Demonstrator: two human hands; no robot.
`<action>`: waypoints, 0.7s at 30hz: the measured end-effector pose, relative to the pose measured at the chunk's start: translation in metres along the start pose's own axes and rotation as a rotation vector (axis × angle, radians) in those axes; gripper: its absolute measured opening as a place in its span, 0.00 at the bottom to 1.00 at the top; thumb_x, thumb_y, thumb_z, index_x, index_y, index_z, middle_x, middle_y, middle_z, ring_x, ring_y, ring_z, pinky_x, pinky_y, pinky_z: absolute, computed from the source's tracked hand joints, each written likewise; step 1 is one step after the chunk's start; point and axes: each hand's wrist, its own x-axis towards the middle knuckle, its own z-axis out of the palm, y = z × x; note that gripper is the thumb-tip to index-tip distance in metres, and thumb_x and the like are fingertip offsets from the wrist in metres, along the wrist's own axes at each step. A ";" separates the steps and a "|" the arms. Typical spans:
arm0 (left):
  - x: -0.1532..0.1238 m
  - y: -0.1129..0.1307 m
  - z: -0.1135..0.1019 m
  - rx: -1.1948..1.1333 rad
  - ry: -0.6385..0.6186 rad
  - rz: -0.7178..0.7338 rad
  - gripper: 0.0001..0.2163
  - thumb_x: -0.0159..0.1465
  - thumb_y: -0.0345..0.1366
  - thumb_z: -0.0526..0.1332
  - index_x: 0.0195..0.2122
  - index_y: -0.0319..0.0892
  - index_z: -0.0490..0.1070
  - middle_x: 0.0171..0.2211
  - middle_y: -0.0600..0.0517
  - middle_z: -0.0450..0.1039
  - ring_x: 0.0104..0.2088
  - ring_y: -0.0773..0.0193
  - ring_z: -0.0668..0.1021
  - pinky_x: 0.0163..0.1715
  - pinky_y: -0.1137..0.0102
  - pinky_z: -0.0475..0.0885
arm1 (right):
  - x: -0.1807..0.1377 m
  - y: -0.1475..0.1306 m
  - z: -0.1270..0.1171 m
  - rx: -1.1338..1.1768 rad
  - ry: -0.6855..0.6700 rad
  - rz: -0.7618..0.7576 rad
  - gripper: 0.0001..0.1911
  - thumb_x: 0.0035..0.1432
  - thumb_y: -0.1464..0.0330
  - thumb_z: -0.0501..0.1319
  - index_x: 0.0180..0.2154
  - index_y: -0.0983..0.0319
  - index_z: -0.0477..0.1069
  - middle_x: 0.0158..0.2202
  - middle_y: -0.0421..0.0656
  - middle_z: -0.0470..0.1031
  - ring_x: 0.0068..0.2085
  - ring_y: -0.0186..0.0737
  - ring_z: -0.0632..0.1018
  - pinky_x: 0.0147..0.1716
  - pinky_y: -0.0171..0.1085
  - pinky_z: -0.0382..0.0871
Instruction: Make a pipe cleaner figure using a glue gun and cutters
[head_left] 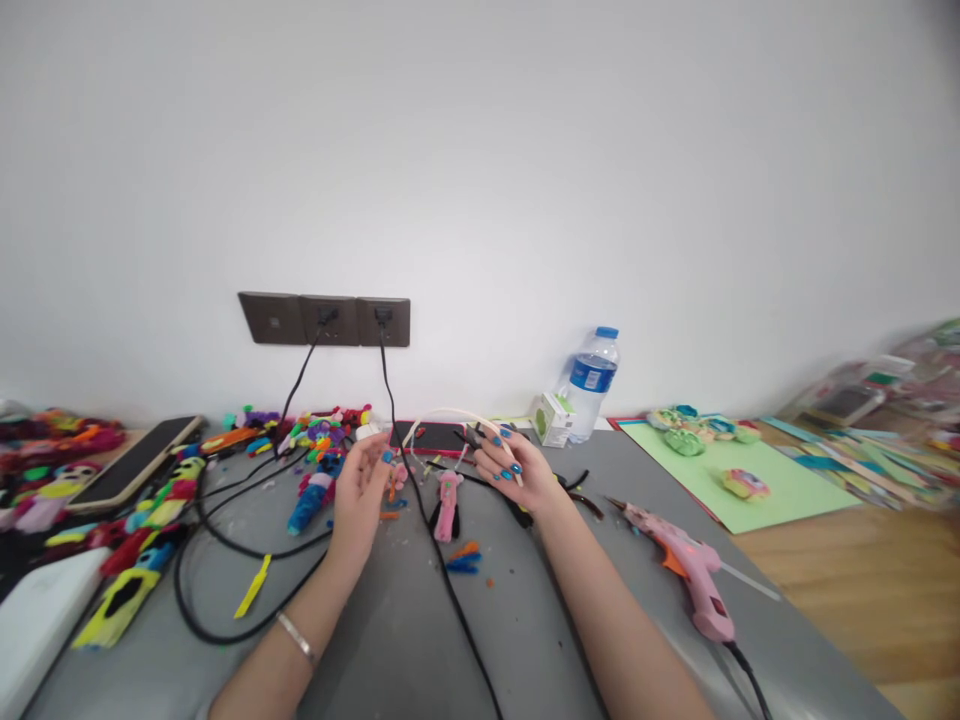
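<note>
Gray table [405,640] fills the lower view. Light green sheet [802,490] at its right side, partly over the edge. Both hands up over the far half of the table. Right hand [521,470]: closed, gripping a cream strip by one end. Left hand [361,485]: fingers curled, thumb near forefinger; can't tell whether it has the strip's other end, too small from here. Pink glue gun [694,575] on its side, right of the right forearm, nozzle pointing away. Water bottle [592,385] upright near the wall, small white-green box [553,420] just beside it. Pink fuzzy figure [448,505] lies between the hands, black parts at its lower end. Cream strip [459,411] arches in the gap between the hands, beyond the figure. Blue fuzzy piece [463,567] on the table, nearer than the figure.
</note>
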 end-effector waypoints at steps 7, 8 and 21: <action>-0.004 -0.011 0.008 0.070 -0.162 0.051 0.25 0.56 0.37 0.64 0.55 0.43 0.65 0.29 0.56 0.65 0.30 0.68 0.70 0.30 0.74 0.68 | -0.009 -0.009 0.001 -0.018 0.146 -0.102 0.25 0.49 0.55 0.66 0.23 0.56 0.49 0.12 0.28 0.35 0.19 0.33 0.41 0.19 0.34 0.44; -0.005 -0.011 0.008 0.067 -0.159 0.053 0.25 0.56 0.37 0.64 0.56 0.43 0.64 0.29 0.56 0.64 0.29 0.68 0.70 0.29 0.75 0.68 | -0.011 -0.010 0.000 -0.021 0.175 -0.126 0.26 0.49 0.54 0.66 0.24 0.56 0.49 0.12 0.28 0.34 0.19 0.33 0.40 0.19 0.34 0.43; -0.001 -0.007 0.004 -0.174 -0.141 -0.145 0.19 0.61 0.51 0.56 0.41 0.39 0.72 0.22 0.53 0.71 0.22 0.65 0.71 0.20 0.72 0.66 | -0.007 -0.007 -0.003 -0.052 0.093 -0.029 0.16 0.54 0.58 0.64 0.25 0.57 0.58 0.10 0.28 0.38 0.17 0.32 0.44 0.20 0.34 0.46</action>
